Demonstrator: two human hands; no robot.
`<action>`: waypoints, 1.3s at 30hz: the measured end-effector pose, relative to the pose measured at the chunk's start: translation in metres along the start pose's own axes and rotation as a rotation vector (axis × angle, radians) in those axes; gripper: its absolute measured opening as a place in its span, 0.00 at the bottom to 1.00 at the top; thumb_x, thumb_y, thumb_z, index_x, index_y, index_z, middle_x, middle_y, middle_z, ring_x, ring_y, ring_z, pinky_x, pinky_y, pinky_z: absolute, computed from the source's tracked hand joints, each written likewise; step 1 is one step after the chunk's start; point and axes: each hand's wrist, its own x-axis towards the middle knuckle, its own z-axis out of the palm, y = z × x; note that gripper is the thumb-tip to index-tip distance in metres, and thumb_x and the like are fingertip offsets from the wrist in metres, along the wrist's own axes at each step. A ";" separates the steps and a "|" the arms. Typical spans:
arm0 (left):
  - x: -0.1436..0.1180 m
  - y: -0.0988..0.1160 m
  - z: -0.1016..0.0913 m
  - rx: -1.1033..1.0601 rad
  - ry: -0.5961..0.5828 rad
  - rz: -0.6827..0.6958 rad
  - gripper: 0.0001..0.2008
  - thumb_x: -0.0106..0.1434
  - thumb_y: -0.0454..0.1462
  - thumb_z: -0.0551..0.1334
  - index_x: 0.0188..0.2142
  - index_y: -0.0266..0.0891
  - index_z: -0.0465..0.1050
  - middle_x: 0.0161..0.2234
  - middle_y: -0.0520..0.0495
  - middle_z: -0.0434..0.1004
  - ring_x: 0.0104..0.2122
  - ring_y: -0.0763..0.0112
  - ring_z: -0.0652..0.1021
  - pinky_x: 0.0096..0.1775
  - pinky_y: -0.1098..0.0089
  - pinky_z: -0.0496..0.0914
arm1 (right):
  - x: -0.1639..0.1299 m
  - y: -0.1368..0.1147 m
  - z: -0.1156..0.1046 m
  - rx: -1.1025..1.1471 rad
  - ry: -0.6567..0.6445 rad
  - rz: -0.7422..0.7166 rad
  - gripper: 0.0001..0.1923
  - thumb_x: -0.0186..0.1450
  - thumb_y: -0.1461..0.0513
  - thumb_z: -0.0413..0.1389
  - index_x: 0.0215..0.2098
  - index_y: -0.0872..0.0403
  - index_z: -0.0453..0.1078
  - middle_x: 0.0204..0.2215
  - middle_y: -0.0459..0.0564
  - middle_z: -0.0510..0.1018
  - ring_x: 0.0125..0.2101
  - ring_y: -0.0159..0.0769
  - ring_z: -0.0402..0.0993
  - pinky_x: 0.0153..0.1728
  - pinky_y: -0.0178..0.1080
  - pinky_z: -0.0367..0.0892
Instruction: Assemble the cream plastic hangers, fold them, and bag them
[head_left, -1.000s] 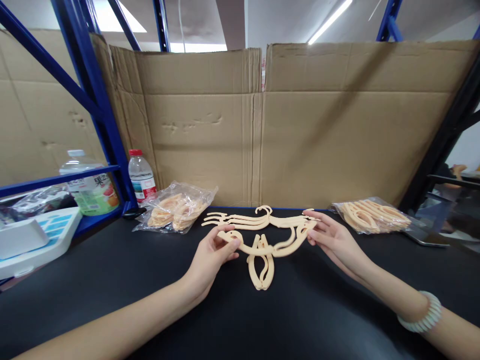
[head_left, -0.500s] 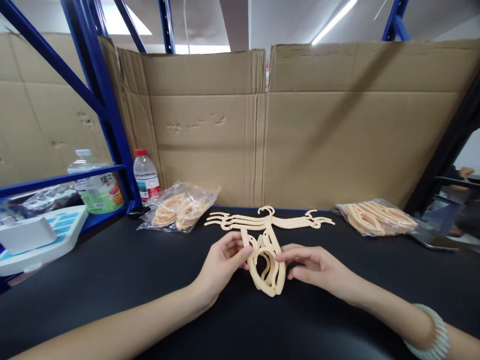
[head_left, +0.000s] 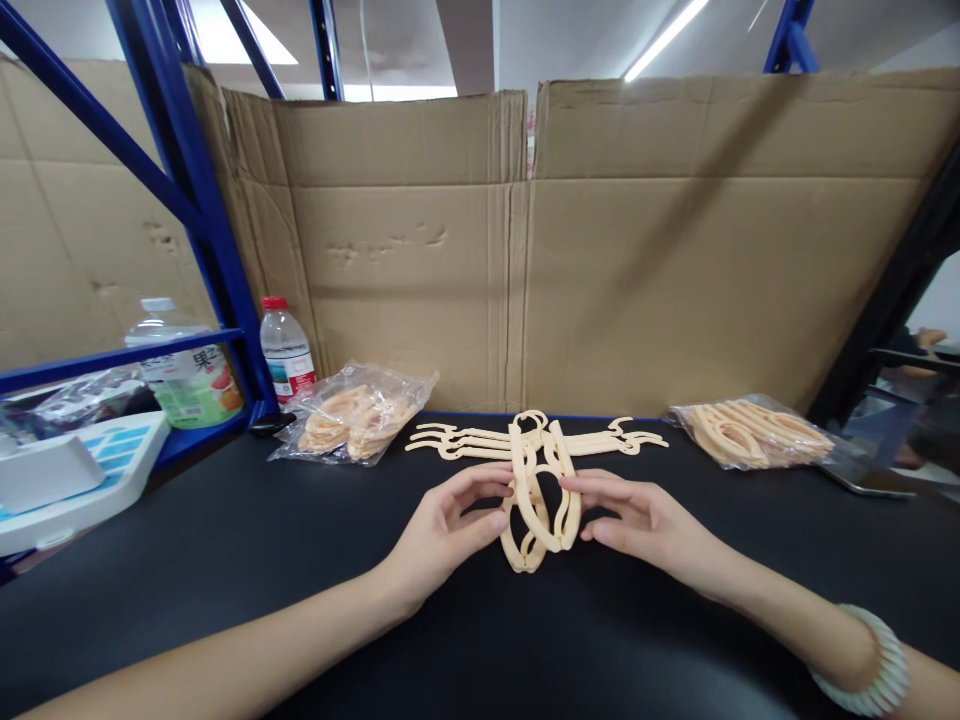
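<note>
Between my hands are two folded cream plastic hangers, overlapping. The nearer-to-top folded hanger (head_left: 535,522) has its two arms pointing up and apart; a second folded hanger (head_left: 523,566) shows partly below and behind it. My left hand (head_left: 459,515) grips at their left side, thumb in front and fingertips partly hidden behind. On the right edge of the upper hanger rest the fingertips of my right hand (head_left: 634,510), its thumb lower down beside it. Just beyond, several unfolded hangers (head_left: 480,440) lie stacked flat on the black table (head_left: 600,640), partly covered by the folded ones.
A clear bag of folded hangers (head_left: 360,415) lies back left, another bag (head_left: 754,432) back right. Beside the left bag stand a red-capped bottle (head_left: 287,350) and a larger bottle (head_left: 187,370). A white-and-blue tray (head_left: 112,465) sits far left. Cardboard (head_left: 405,260) walls the back.
The upper folded hanger has shifted up and slightly right, away from the one below, so the two now show separately. Both hands have risen a little with it.
</note>
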 end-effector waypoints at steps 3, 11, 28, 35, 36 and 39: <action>-0.001 0.000 -0.001 0.068 -0.080 0.031 0.15 0.59 0.35 0.66 0.47 0.42 0.74 0.56 0.42 0.66 0.55 0.57 0.69 0.52 0.61 0.68 | 0.000 0.001 -0.001 0.029 -0.002 -0.021 0.23 0.62 0.57 0.60 0.55 0.47 0.68 0.57 0.54 0.62 0.51 0.43 0.68 0.48 0.45 0.69; -0.005 0.002 -0.002 0.228 -0.208 0.050 0.23 0.60 0.34 0.64 0.54 0.50 0.69 0.63 0.44 0.55 0.60 0.55 0.63 0.53 0.58 0.67 | -0.004 -0.004 0.008 0.055 -0.072 -0.027 0.23 0.64 0.58 0.58 0.57 0.44 0.65 0.59 0.53 0.56 0.54 0.43 0.64 0.49 0.44 0.68; -0.002 0.005 0.002 0.058 -0.155 -0.068 0.25 0.57 0.41 0.67 0.54 0.44 0.69 0.55 0.41 0.68 0.54 0.56 0.69 0.52 0.59 0.65 | -0.006 -0.004 0.005 -0.010 -0.116 -0.073 0.27 0.64 0.57 0.58 0.60 0.43 0.60 0.62 0.52 0.50 0.59 0.45 0.58 0.57 0.49 0.60; -0.005 0.005 0.001 0.058 -0.181 -0.066 0.24 0.58 0.39 0.66 0.54 0.44 0.69 0.56 0.41 0.67 0.55 0.57 0.68 0.52 0.58 0.65 | -0.007 -0.005 0.005 -0.051 -0.148 -0.078 0.27 0.64 0.57 0.58 0.61 0.44 0.59 0.64 0.51 0.50 0.62 0.44 0.53 0.58 0.49 0.57; -0.005 0.005 0.001 0.078 -0.181 -0.052 0.23 0.58 0.38 0.66 0.54 0.45 0.69 0.57 0.42 0.66 0.55 0.56 0.68 0.52 0.58 0.65 | -0.007 -0.006 0.004 -0.066 -0.159 -0.071 0.27 0.64 0.57 0.58 0.61 0.43 0.59 0.64 0.51 0.50 0.62 0.45 0.52 0.58 0.48 0.57; -0.007 0.006 0.002 0.149 -0.182 -0.009 0.24 0.58 0.37 0.65 0.54 0.47 0.69 0.61 0.43 0.61 0.56 0.56 0.67 0.52 0.59 0.67 | -0.007 -0.009 0.003 -0.112 -0.166 -0.049 0.27 0.64 0.55 0.57 0.61 0.44 0.60 0.64 0.51 0.52 0.61 0.45 0.54 0.56 0.48 0.59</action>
